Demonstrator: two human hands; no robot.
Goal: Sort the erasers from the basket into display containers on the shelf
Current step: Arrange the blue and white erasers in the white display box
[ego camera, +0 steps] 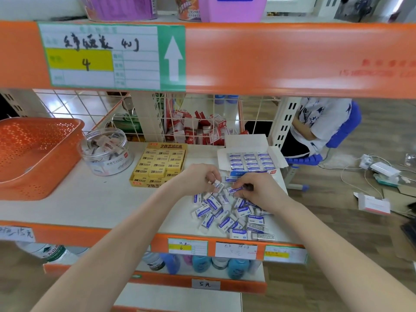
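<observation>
Pinching 1 eraser in your left hand and a 2nd eraser, long axis crosswise, in your right hand, fingers curled on both above the pile on the shelf, you have the white box just beyond the nearer right hand.

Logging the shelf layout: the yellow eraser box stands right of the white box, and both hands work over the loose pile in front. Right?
Not quite. The head view shows the yellow eraser box left of the white box, not right. The left hand and right hand do work over the loose pile in front.
</observation>
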